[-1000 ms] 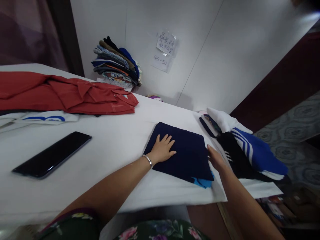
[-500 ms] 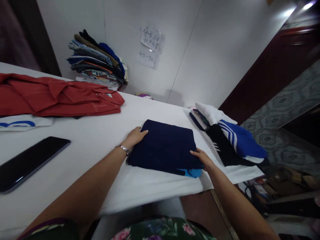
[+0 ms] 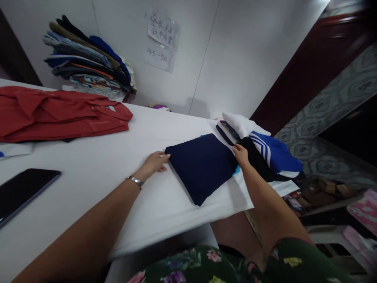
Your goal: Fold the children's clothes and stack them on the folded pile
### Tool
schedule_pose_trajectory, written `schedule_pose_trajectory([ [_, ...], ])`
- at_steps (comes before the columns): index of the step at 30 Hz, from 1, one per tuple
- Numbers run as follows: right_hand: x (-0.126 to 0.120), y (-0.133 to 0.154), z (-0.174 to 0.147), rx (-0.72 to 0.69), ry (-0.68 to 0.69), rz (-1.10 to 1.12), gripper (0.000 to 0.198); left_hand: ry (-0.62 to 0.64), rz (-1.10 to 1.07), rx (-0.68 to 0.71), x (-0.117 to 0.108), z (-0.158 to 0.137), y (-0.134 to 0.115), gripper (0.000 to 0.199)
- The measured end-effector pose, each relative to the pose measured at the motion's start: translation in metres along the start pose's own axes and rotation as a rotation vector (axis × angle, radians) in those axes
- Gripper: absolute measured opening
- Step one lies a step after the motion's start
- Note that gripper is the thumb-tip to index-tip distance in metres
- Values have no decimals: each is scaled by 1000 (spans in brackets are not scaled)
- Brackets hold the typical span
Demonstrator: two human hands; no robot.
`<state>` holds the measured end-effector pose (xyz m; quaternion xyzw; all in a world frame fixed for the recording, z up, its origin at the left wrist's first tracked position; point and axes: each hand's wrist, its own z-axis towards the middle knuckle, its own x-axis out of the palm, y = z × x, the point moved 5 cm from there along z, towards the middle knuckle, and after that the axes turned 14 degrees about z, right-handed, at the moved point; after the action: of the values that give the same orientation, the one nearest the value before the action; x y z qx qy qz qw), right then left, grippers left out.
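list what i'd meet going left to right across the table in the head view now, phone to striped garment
Dark phone → silver bracelet → left hand → folded navy garment → right hand → blue garment with white stripes.

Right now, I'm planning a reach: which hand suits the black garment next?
Probably the right hand, beside the black garment; the left hand is at the left corner of the navy cloth.
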<state>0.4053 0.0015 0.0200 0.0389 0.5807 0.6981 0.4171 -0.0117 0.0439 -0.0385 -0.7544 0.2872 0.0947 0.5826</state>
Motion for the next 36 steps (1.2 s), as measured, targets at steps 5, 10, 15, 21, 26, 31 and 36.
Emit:
schedule_pose_trajectory([
  [5, -37, 1, -101, -87, -305, 466, 28, -204, 94, 155, -19, 22, 0, 56],
  [10, 3, 4, -219, 548, 204, 818, 39, -43, 15, 205, -3, 44, -15, 46],
  [15, 48, 27, -275, 856, 458, 969, 46, 13, 31, 204, 5, 62, -19, 25],
  [21, 66, 36, -283, 877, 471, 1043, 45, -51, -78, 235, 6, 62, -11, 14],
  [26, 67, 41, -286, 875, 475, 1052, 51, -62, -212, 245, 7, 61, -11, 12],
  [31, 76, 46, -294, 866, 679, 941, 50, -79, -142, 212, 5, 58, -13, 22],
  [36, 85, 39, -294, 888, 752, 811, 53, -88, -83, 225, 10, 63, -12, 28],
])
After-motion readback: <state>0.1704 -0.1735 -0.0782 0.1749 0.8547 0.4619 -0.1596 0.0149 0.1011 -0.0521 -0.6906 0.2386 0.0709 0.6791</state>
